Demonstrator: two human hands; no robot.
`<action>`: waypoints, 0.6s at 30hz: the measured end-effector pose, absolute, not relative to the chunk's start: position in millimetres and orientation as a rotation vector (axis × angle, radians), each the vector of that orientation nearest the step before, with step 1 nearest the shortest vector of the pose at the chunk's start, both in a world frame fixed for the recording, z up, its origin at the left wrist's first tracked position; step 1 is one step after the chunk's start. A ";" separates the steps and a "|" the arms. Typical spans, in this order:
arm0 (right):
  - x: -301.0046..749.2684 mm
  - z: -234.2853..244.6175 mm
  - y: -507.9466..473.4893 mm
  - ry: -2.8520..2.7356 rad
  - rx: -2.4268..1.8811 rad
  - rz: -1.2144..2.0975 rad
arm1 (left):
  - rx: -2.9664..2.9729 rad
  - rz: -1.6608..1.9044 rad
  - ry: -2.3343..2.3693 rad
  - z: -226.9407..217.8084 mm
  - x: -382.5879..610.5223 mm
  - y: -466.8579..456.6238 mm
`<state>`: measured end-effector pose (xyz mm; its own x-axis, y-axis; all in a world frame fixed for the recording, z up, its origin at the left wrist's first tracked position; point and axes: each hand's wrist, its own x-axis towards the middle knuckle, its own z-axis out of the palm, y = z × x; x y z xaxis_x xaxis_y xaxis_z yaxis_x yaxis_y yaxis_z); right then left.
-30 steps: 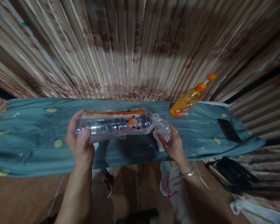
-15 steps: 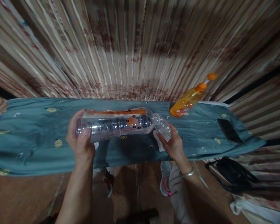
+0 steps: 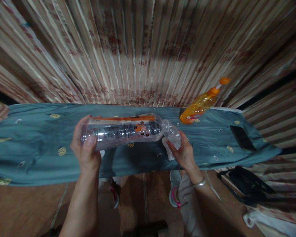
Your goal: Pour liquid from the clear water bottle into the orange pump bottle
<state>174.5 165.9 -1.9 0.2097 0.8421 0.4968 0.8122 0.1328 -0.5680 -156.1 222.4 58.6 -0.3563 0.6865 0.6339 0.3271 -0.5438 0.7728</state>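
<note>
My left hand [image 3: 86, 141] is wrapped round the base end of a large clear plastic bottle [image 3: 123, 131] with an orange and white label. The bottle lies almost level above the cloth, its neck pointing right. My right hand [image 3: 184, 149] is closed on a smaller clear plastic bottle [image 3: 174, 135], tilted so that its upper end meets the large bottle's neck. Whether the two mouths touch or overlap I cannot make out. Just left of my right fingers shows a whitish piece [image 3: 168, 149], too unclear to name.
A pump bottle [image 3: 197, 107] of orange liquid stands at the back right of the teal cloth-covered table [image 3: 44, 131]. A dark phone [image 3: 242, 137] lies at the right end. Pleated curtains [image 3: 138, 59] hang behind. A black bag [image 3: 246, 184] is at the lower right.
</note>
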 end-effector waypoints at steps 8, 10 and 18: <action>173.7 -0.3 165.9 -1.582 -1.656 0.046 | 1.370 2.066 1.183 67.1 -149.0 219.6; 173.9 -0.9 165.8 -1.580 -1.647 0.037 | 1.393 2.050 1.189 65.5 -150.6 220.0; 175.6 -2.7 166.0 -1.595 -1.648 0.054 | 1.404 2.053 1.197 63.5 -151.4 220.0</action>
<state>175.6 166.0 -2.7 0.1959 0.8475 0.4932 0.8125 0.1413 -0.5655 -151.4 220.0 63.5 -0.4293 0.7023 0.5679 0.1485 -0.5653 0.8114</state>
